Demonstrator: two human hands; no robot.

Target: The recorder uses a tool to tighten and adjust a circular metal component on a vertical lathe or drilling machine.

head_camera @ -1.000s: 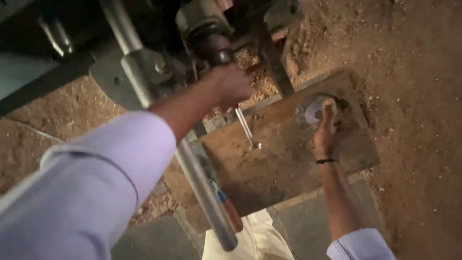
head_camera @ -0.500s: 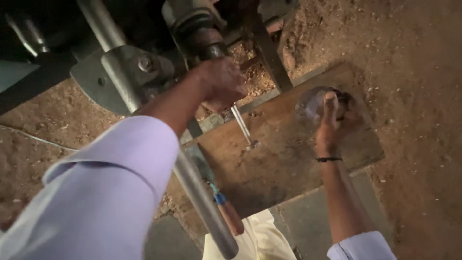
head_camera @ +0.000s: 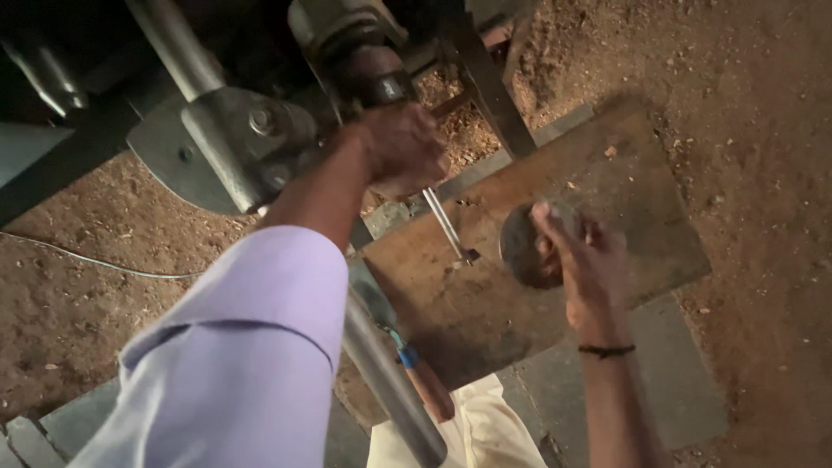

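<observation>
My left hand [head_camera: 403, 149] is closed around the chuck of a drill press [head_camera: 368, 65], just above the thin drill bit [head_camera: 448, 227]. The bit's tip rests on a brown wooden board [head_camera: 607, 182] lying on the machine's table. My right hand [head_camera: 585, 260] holds a round dark disc [head_camera: 520, 247] on the board, just right of the bit tip. A black band circles my right wrist. My left arm wears a lilac sleeve.
A steel column [head_camera: 381, 373] runs down the middle, with a grey bracket [head_camera: 225, 143] at the upper left. A tool with a wooden handle and blue collar [head_camera: 425, 381] lies beside the column. Sawdust covers the floor [head_camera: 763, 104]. A thin cable [head_camera: 95, 264] crosses the left.
My right hand has slid the round disc left along the board, closer to the drill bit. My left hand stays on the chuck.
</observation>
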